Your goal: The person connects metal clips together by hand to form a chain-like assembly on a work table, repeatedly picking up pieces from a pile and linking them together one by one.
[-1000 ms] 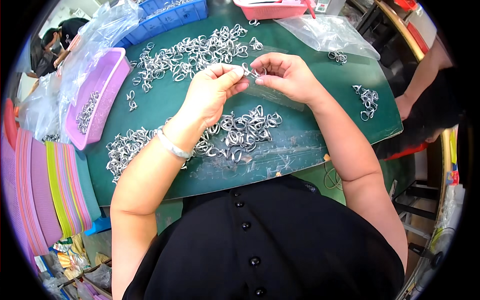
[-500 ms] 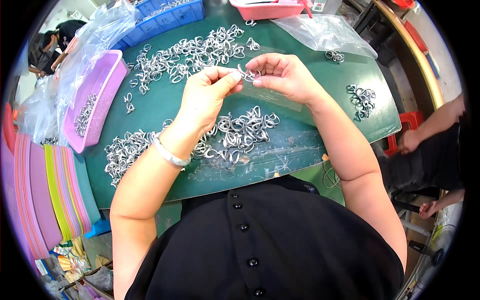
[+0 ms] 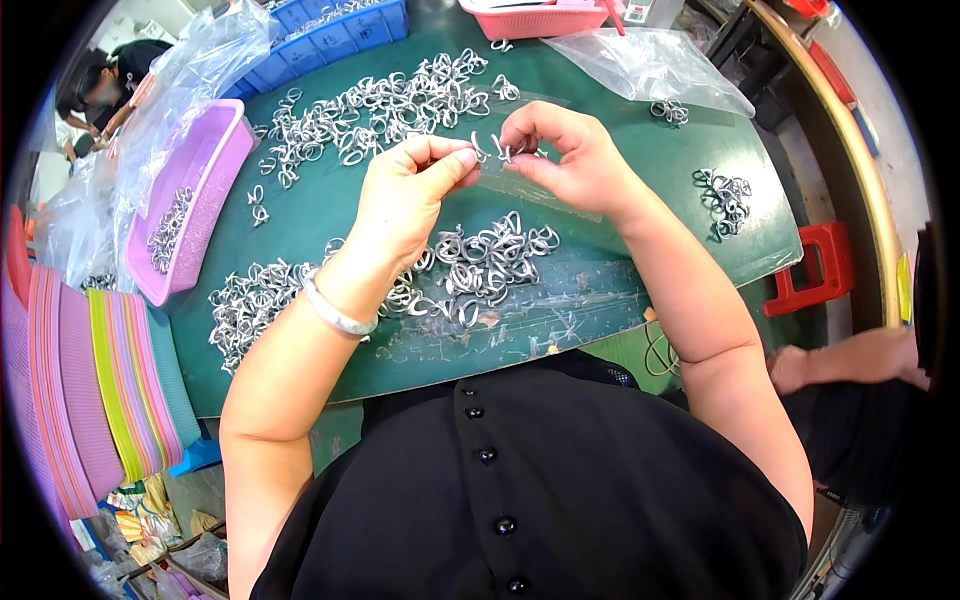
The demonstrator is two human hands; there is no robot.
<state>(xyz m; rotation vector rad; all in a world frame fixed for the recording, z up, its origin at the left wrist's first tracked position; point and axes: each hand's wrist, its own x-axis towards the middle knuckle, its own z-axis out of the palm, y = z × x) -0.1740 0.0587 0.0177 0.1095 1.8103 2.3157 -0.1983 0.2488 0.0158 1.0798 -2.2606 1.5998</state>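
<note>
Above the middle of the green table (image 3: 600,245), my left hand (image 3: 415,190) pinches a small silvery metal ring (image 3: 478,150) between thumb and forefinger. Just to its right, my right hand (image 3: 570,155) is closed on another such ring (image 3: 504,150), its fingers curled over part of it. A narrow gap separates the two pieces. Beyond my hands spreads a wide pile of similar rings (image 3: 370,110). Nearer me lie a darker heap (image 3: 495,258) and, partly behind my left forearm, a lighter heap (image 3: 255,310). The rings' exact kind is too small to tell.
At left stand a purple basket (image 3: 215,190) holding rings and stacked coloured baskets (image 3: 110,380). A blue crate (image 3: 330,45) and a pink basket (image 3: 530,22) line the far side, near a clear plastic bag (image 3: 650,75). Small ring clusters (image 3: 725,200) lie right. Another person's arm (image 3: 850,368) shows beyond a red stool (image 3: 815,268).
My hands have drawn slightly apart, so the two rings now show a gap between them. The person at right has moved nearer, uncovering the red stool.
</note>
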